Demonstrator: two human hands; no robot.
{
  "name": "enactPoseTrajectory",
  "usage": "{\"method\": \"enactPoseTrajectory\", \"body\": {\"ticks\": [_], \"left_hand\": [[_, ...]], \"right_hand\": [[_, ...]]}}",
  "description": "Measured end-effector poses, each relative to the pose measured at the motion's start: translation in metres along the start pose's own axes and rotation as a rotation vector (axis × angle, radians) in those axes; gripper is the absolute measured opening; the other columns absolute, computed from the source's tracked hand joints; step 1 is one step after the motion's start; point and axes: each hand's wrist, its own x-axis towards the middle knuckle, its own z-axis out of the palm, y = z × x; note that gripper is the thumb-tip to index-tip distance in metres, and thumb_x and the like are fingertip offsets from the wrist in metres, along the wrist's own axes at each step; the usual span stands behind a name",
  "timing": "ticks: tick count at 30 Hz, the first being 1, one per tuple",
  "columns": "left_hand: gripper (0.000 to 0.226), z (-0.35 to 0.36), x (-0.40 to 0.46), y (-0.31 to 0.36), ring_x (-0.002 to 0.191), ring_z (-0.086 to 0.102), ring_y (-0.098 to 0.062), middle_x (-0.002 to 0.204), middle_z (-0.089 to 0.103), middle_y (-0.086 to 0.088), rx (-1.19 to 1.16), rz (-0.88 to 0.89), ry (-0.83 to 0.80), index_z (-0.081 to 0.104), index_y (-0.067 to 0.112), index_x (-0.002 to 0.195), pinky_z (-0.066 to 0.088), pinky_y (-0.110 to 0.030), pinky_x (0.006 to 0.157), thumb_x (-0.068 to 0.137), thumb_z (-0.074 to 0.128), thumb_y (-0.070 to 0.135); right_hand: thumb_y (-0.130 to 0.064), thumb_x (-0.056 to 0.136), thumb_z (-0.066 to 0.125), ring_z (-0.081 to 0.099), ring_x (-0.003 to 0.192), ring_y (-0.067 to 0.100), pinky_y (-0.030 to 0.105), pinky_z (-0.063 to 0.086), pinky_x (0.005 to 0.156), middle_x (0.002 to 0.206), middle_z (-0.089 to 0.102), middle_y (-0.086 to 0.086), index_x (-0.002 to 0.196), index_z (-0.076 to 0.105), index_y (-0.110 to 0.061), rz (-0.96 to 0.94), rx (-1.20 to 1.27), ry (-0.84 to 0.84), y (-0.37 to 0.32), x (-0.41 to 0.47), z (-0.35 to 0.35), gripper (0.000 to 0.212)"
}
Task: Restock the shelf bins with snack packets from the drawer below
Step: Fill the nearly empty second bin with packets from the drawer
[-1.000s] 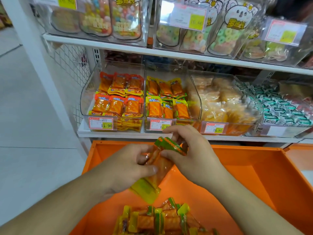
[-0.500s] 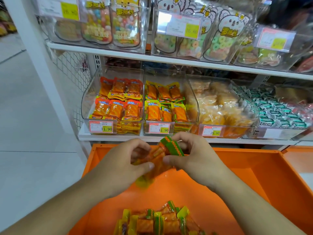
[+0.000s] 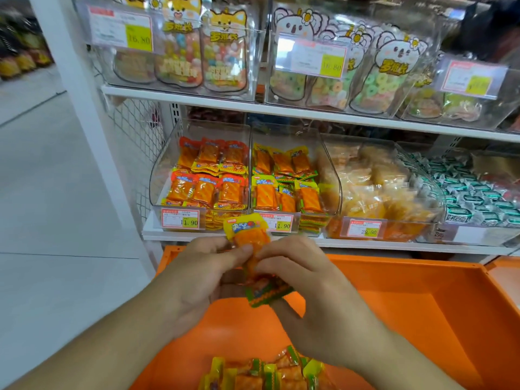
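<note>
- Both hands hold one snack packet [image 3: 254,254] above the orange drawer [image 3: 422,305], just below the shelf bins [image 3: 292,175].
- The left hand [image 3: 202,274] pinches the packet's middle.
- The right hand [image 3: 306,288] pinches beside it; the packet's green end sticks out beneath.
- More packets [image 3: 267,372] lie in the drawer, nearer the person.

Left hand [image 3: 205,274]: raised, thumb and fingers pinching packet [image 3: 253,249] from the left.
Right hand [image 3: 306,288]: raised, fingertips curled on same packet, opposite side.
Forearms: converging from lower corners.
</note>
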Motion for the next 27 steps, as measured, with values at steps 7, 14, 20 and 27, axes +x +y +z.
{"method": "enactPoseTrajectory", "body": {"ticks": [7,14,20,27], "left_hand": [[0.02,-0.001,-0.004,0.001,0.092,0.078,-0.024,0.1,0.08,-0.006,0.233,0.2,0.033,0.075,0.019,0.11,0.062,-0.035,0.074,0.098,0.066,0.007],[0.03,0.005,-0.005,-0.006,0.094,0.077,-0.018,0.106,0.079,0.003,0.342,0.221,0.02,0.076,0.037,0.11,0.064,-0.036,0.079,0.093,0.074,0.012],[0.03,0.014,0.008,0.006,0.093,0.078,-0.024,0.101,0.08,-0.003,0.309,0.192,0.055,0.072,0.024,0.117,0.063,-0.051,0.085,0.092,0.074,0.009],[0.022,0.043,0.064,0.047,0.088,0.077,-0.024,0.094,0.08,-0.002,0.387,0.234,0.169,0.069,0.021,0.108,0.063,-0.055,0.083,0.089,0.08,0.018]], "right_hand": [[-0.015,0.087,0.075,0.058,0.119,0.011,0.02,0.047,0.093,0.122,0.06,-0.016,0.118,0.063,-0.028,0.305,0.151,0.173,0.004,0.0,0.002,0.036],[-0.009,0.083,0.084,0.064,0.074,0.022,0.048,0.058,0.074,0.092,0.065,-0.008,0.105,0.058,-0.038,0.662,0.498,0.172,0.01,0.009,0.01,0.045],[-0.012,0.079,0.087,0.061,0.074,0.025,0.035,0.056,0.067,0.088,0.066,-0.004,0.099,0.061,-0.034,0.689,0.508,0.219,0.018,0.019,0.005,0.04],[-0.029,0.092,0.076,0.065,0.095,0.005,0.022,0.056,0.083,0.101,0.067,-0.013,0.112,0.062,-0.036,0.653,0.335,0.2,0.055,0.039,-0.03,0.026]]}}
